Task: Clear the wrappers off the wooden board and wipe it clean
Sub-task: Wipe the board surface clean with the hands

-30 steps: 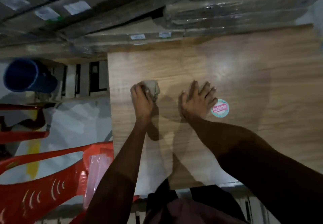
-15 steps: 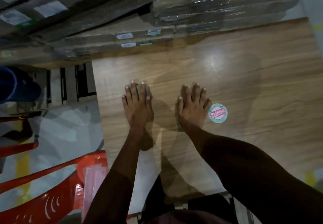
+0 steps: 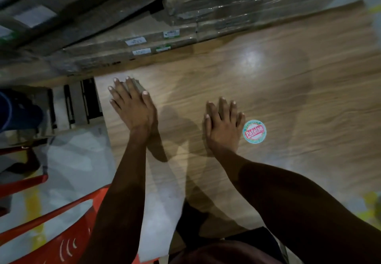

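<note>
Right hand point(image 3: 223, 126) flat, beside "Patelsa" sticker point(image 3: 254, 131)

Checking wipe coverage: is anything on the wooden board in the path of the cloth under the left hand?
Only the round sticker, lying flat on the wooden board just right of the right hand, which rests flat there too. The left hand presses the cloth near the board's left edge.
</note>
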Motion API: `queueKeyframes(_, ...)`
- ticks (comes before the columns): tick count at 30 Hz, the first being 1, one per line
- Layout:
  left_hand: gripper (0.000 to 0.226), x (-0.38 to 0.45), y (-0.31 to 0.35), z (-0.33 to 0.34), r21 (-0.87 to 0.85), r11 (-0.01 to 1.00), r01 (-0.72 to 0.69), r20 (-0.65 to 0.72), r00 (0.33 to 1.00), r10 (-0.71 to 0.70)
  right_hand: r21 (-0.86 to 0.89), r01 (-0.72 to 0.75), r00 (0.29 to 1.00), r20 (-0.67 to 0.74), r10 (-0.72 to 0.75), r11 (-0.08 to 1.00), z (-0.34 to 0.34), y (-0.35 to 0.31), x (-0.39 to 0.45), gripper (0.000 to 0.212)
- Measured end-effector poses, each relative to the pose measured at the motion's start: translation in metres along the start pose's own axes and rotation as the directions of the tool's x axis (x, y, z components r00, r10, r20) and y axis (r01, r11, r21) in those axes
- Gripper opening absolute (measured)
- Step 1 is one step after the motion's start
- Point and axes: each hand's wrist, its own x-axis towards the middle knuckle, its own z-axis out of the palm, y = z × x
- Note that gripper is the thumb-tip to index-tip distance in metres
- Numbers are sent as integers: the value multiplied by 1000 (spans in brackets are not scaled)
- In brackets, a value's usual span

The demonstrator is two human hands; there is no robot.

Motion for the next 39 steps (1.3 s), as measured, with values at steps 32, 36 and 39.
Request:
queueKeyframes(32,59,56,-32,-8,-4,999,37,-41,998,-38,-19,-30,1000,0,30,999,-5,-5,-1,48)
queueKeyframes(36,60,44,-29,-5,25,996,-87,26,996,87,-19,-25,1000,7,25,1000,-5,-4,0,48)
queueKeyframes(39,57,21,-26,-4,3,957,-290,52,956,289,-19,-22,1000,20,22,1000,-6,-5,0,49)
